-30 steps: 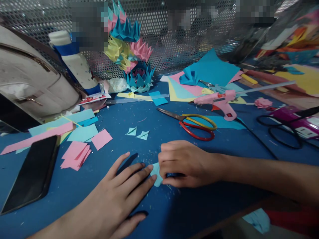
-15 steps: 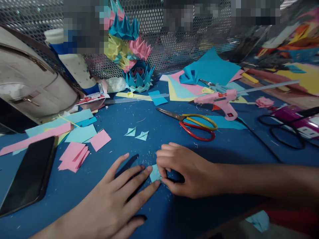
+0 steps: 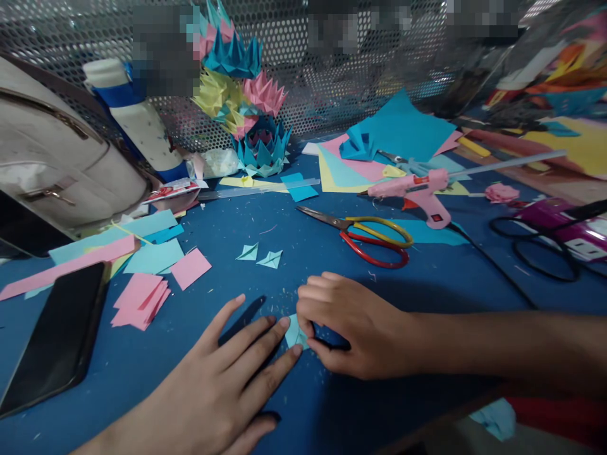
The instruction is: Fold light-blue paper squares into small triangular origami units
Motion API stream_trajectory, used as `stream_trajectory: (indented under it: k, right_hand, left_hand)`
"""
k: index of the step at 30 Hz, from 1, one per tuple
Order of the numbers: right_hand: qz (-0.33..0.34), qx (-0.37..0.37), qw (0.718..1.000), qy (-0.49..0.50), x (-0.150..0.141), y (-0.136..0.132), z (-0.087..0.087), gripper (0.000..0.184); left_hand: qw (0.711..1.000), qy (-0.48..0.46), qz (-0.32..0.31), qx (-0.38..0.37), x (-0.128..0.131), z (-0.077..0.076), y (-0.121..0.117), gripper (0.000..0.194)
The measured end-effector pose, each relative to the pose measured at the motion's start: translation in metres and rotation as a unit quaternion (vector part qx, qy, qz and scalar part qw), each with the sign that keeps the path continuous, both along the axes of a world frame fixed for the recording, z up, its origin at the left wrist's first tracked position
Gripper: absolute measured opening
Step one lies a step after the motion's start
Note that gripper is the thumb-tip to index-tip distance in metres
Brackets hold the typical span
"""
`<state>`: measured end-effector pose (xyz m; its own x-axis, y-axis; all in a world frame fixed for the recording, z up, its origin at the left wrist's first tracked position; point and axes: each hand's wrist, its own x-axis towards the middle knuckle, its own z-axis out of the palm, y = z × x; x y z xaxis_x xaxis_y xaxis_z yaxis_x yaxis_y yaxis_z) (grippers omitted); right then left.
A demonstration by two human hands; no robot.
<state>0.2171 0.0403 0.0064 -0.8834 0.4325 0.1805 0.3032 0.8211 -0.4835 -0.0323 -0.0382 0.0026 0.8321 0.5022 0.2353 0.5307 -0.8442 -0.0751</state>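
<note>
A small folded piece of light blue paper (image 3: 294,333) lies flat on the blue table between my hands. My left hand (image 3: 222,379) is open, its fingers spread, with two fingertips resting on the paper's left and lower edges. At the paper's right side my right hand (image 3: 351,328) is closed, thumb and index finger pinching its edge; the fingers hide that part. Just beyond are two small folded light blue paper pieces (image 3: 247,252), lying side by side. Scissors (image 3: 339,222) with red and yellow handles lie past my right hand.
A black phone (image 3: 57,335), pink paper squares (image 3: 141,300) and paper strips lie at left. A pink glue gun (image 3: 417,189) with a trailing cord sits at right. Behind stand a bottle (image 3: 142,129), a backpack (image 3: 57,145) and spiky folded-paper flowers (image 3: 263,148).
My left index fingertip has shifted slightly along the paper's lower edge. The right hand keeps nearly the same pinch, and the view has moved only a little.
</note>
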Motion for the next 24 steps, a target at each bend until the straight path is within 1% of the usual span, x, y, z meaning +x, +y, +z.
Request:
stream_trajectory:
  k: [3,6,11,14,18,24]
  right_hand:
    - [-0.004,-0.025,1.000,0.008,0.0017,0.0007,-0.0007,0.007]
    - [-0.016,-0.051,0.998,0.020,0.0029,0.0016,-0.0008,0.012]
    - [-0.027,-0.091,0.995,-0.020,-0.0005,0.0029,0.0021,0.011]
    - [-0.031,-0.084,0.996,-0.028,-0.0031,0.0029,0.0042,0.011]
    - [-0.029,-0.072,0.996,-0.031,-0.0040,0.0023,0.0047,0.010]
    - [-0.033,-0.044,0.998,-0.018,-0.0037,-0.0008,0.0029,0.010]
  left_hand:
    - [1.000,0.001,0.000,0.004,-0.0001,0.0004,0.0002,0.047]
    - [1.000,0.002,-0.001,0.007,0.0005,0.0000,0.0001,0.047]
    - [1.000,-0.022,0.001,-0.005,0.0017,-0.0009,0.0003,0.046]
    - [0.998,-0.045,0.005,-0.038,0.0007,0.0014,0.0011,0.044]
    - [0.996,-0.045,0.004,-0.083,-0.0013,0.0060,0.0022,0.044]
    - [0.995,-0.053,0.004,-0.082,-0.0013,0.0053,0.0017,0.043]
